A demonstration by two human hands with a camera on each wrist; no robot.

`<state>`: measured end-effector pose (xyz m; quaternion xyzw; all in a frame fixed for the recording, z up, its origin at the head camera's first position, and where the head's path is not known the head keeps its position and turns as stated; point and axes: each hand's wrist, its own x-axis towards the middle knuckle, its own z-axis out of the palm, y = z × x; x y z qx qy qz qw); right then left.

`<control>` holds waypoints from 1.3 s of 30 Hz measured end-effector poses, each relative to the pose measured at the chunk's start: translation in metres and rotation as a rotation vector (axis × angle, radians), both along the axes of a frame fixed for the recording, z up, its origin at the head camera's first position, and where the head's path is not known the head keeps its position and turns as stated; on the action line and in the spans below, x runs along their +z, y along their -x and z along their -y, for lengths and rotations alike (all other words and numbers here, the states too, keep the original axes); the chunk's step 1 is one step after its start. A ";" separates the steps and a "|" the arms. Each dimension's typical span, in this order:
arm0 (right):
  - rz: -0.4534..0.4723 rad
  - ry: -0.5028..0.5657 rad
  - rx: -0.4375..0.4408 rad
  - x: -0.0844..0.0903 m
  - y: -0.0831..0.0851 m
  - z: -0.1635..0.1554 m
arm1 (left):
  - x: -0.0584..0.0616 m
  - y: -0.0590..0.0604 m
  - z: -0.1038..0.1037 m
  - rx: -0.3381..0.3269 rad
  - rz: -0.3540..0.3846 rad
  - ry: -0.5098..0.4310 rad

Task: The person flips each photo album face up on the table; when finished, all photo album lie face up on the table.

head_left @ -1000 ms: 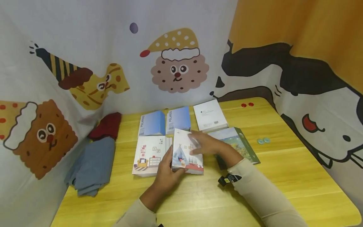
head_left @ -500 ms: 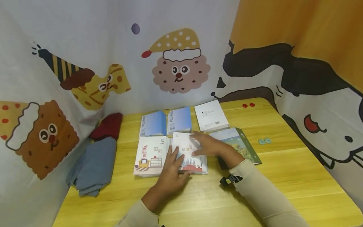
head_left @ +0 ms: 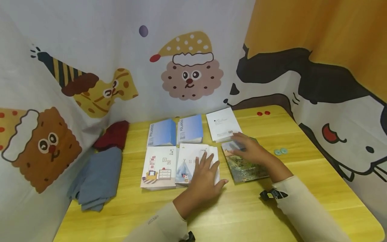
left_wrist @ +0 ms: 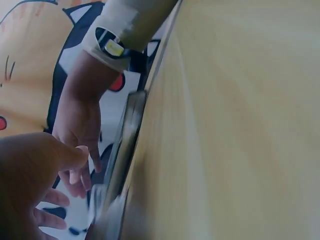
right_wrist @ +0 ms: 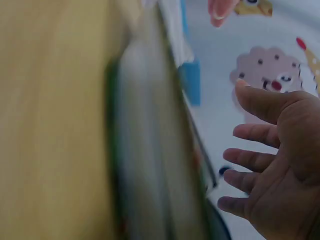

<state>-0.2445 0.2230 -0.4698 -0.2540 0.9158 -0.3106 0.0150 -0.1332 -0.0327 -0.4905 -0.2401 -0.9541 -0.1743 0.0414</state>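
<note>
My left hand (head_left: 204, 178) rests with spread fingers on a white book with a blue tent on its cover (head_left: 183, 169). A further white edge shows to the right of that cover, partly hidden by the hand. Left of it lies a white book with a drawn armchair and dresser (head_left: 160, 164). My right hand (head_left: 252, 151) is over a landscape-covered book (head_left: 242, 169), hiding its upper right part. In the right wrist view, the right hand (right_wrist: 280, 165) has its fingers apart beside the blurred page edges of a thick book (right_wrist: 155, 140).
Two blue POLAROID books (head_left: 161, 132) and a white book, back cover up (head_left: 223, 124), form the rear row. Folded grey-blue cloth (head_left: 99, 178) and dark red cloth (head_left: 113, 134) lie at left. Green buttons (head_left: 280, 152) and red buttons (head_left: 263, 113) lie at right. A printed curtain (head_left: 121, 40) surrounds the table.
The tent book has come down flat beside the armchair book. My left hand has slid right across it. My right hand has moved from it to the landscape book, which now lies turned differently.
</note>
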 end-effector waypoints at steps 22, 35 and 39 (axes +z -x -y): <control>0.118 0.036 -0.173 -0.040 0.010 -0.068 | -0.029 0.013 -0.095 0.003 0.205 -0.126; 0.097 0.103 -0.271 -0.043 0.007 -0.067 | -0.034 0.011 -0.091 -0.033 0.184 -0.111; 0.076 0.215 -0.303 -0.039 0.003 -0.073 | -0.039 0.008 -0.091 -0.056 0.212 -0.178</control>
